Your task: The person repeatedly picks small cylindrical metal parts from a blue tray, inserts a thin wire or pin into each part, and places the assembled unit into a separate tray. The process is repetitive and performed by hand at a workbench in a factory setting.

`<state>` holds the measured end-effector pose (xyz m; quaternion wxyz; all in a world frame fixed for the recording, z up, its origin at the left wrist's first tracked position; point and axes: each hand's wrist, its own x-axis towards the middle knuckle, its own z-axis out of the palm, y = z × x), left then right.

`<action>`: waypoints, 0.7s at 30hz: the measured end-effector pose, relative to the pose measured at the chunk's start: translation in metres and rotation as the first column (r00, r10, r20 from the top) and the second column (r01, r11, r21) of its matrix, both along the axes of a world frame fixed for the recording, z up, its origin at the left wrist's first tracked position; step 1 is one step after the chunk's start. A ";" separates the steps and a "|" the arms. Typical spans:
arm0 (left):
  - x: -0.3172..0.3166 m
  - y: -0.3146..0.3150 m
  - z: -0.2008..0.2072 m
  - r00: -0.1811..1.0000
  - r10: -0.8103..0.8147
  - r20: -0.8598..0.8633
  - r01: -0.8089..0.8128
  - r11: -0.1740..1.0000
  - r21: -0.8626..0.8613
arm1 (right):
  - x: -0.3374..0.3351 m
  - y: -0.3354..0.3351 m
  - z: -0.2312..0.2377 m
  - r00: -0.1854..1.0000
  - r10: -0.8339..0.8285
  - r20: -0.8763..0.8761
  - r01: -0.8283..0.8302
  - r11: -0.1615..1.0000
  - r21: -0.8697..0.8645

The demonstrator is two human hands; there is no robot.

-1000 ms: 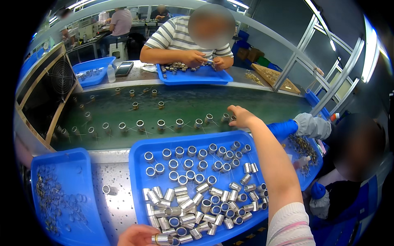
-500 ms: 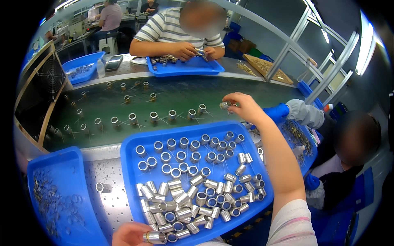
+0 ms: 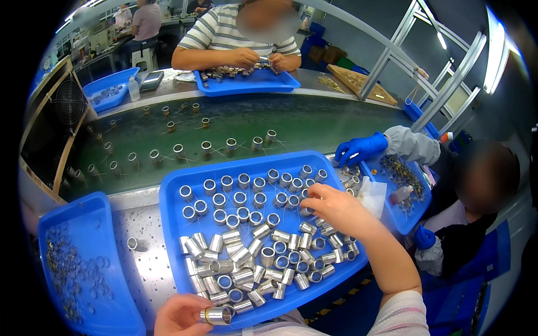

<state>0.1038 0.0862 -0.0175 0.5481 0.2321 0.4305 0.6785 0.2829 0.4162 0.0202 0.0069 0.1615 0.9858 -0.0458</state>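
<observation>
left hand (image 3: 180,315): cut off by bottom edge | right hand (image 3: 336,208) fingertips: hidden among short shiny metal tubes (image 3: 253,246) | small dark rings in left blue plastic tray (image 3: 106,224): too small to tell

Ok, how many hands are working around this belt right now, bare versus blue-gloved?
Bare, wearer's own: 2, left hand gripping a metal sleeve, right hand over the middle blue tray
Bare, striped-shirt person's hands: 2
Blue-gloved, co-worker's hands: 2
Total: 6
</observation>
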 end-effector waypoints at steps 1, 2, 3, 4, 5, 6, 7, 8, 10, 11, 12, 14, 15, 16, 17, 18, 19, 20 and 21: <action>0.000 -0.001 0.000 1.000 0.004 0.006 -0.004 1.000 -0.002 | 0.000 0.001 -0.004 1.000 -0.008 -0.013 0.008 1.000 0.030; 0.000 -0.002 0.001 1.000 0.011 0.005 -0.011 1.000 -0.005 | -0.001 0.001 -0.006 1.000 -0.017 -0.025 0.019 0.998 0.062; 0.000 -0.003 0.002 1.000 0.017 0.004 -0.017 1.000 -0.009 | -0.001 0.000 -0.006 1.000 -0.017 -0.025 0.019 0.997 0.073; 0.000 -0.003 0.002 1.000 0.022 0.003 -0.022 1.000 -0.012 | 0.000 0.000 -0.006 1.000 -0.018 -0.024 0.020 0.996 0.083; 0.000 -0.003 0.002 1.000 0.025 0.008 -0.025 1.000 -0.003 | 0.001 0.000 -0.005 1.000 -0.017 -0.022 0.019 0.996 0.092; 0.000 -0.003 0.002 1.000 0.028 0.013 -0.028 1.000 0.006 | 0.000 0.000 -0.005 0.999 -0.031 -0.007 0.032 0.996 0.081; 0.000 -0.003 0.001 0.999 0.030 0.018 -0.030 0.999 0.016 | 0.000 -0.001 -0.003 0.999 -0.046 0.009 0.045 0.997 0.070; -0.001 -0.003 0.001 0.999 0.024 0.031 -0.025 0.999 0.026 | -0.001 -0.001 -0.002 0.998 -0.061 0.026 0.059 0.996 0.060; -0.002 -0.003 0.000 0.998 0.015 0.056 -0.017 0.999 0.046 | -0.001 -0.004 0.000 0.999 -0.034 -0.007 0.035 0.995 0.094; -0.002 -0.004 -0.001 0.999 0.017 0.048 -0.019 0.999 0.049 | -0.004 -0.005 0.001 1.000 -0.012 -0.027 0.015 0.994 0.113; -0.002 -0.005 -0.002 0.999 0.021 0.040 -0.023 0.998 0.052 | -0.006 -0.003 0.006 0.999 -0.008 -0.047 0.013 0.994 0.106; -0.004 -0.007 -0.002 0.999 0.018 0.033 -0.019 0.999 0.041 | -0.009 0.002 0.017 0.997 -0.004 -0.083 0.012 0.996 0.091; -0.005 -0.007 -0.002 0.999 0.011 0.034 -0.012 1.000 0.026 | -0.016 0.009 0.021 0.996 0.009 -0.092 0.000 0.996 0.094; -0.006 -0.007 -0.002 0.999 0.008 0.035 -0.008 1.000 0.010 | -0.030 0.015 0.025 0.995 -0.024 -0.092 0.028 0.999 0.043; -0.006 -0.006 -0.003 0.999 -0.003 0.041 0.002 1.000 0.017 | -0.042 0.025 0.026 0.991 -0.025 -0.130 0.024 1.000 -0.003; -0.006 -0.005 -0.004 0.999 -0.010 0.045 0.009 1.000 0.022 | -0.056 0.040 0.021 0.985 -0.024 -0.170 0.015 0.999 -0.052; -0.006 -0.004 -0.004 0.999 -0.022 0.048 0.021 0.999 0.030 | -0.070 0.054 0.016 0.983 -0.034 -0.178 0.025 0.998 -0.056; -0.007 -0.004 -0.002 0.998 -0.024 0.060 0.022 0.999 0.038 | -0.083 0.069 0.010 0.981 -0.041 -0.189 0.030 0.998 -0.060; -0.007 -0.004 -0.001 0.997 -0.019 0.070 0.016 0.999 0.044 | -0.097 0.081 0.001 0.981 -0.065 -0.185 0.054 0.996 -0.065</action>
